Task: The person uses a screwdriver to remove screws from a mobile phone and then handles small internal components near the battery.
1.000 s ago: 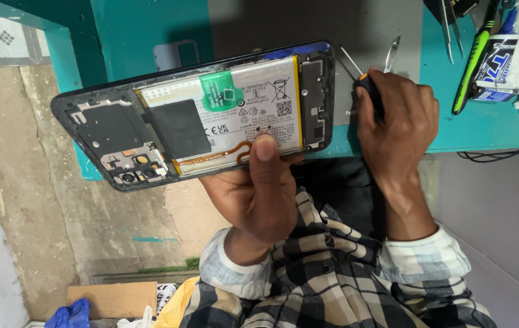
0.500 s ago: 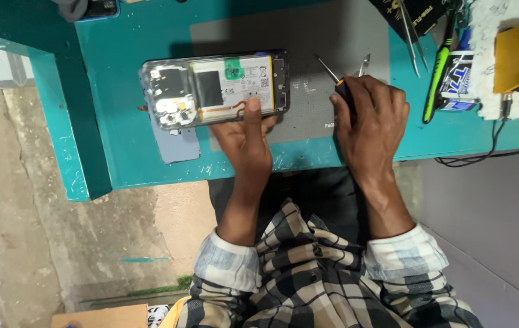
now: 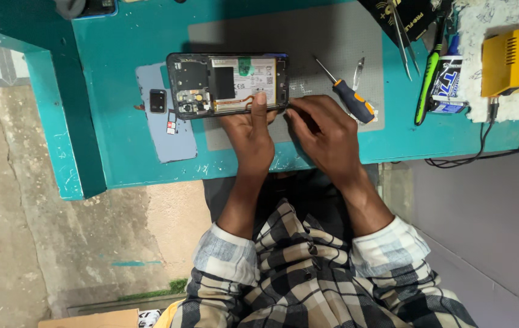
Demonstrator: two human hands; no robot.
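The opened phone [image 3: 228, 84] is being held flat over the grey mat [image 3: 332, 36] on the teal table [image 3: 120, 146], its back removed and its battery and dark boards exposed. It is being pinched by the left hand [image 3: 252, 135]: the thumb is being pressed down on the near edge by the orange cable, with the fingers tucked beneath. The right hand [image 3: 326, 136] is being rested just beside the phone's right corner, fingers curled together, fingertips touching the mat; whether anything is being pinched there cannot be told. Just beyond that hand, a screwdriver [image 3: 347, 92] with a dark and orange handle is lying on the mat, tweezers [image 3: 358, 70] beside it. Left of the phone, a pale blue back cover [image 3: 171, 136] is lying flat, a small camera module [image 3: 158, 101] on it. Far right, a yellow box-shaped tool [image 3: 514, 61] is seen, cables trailing from it.
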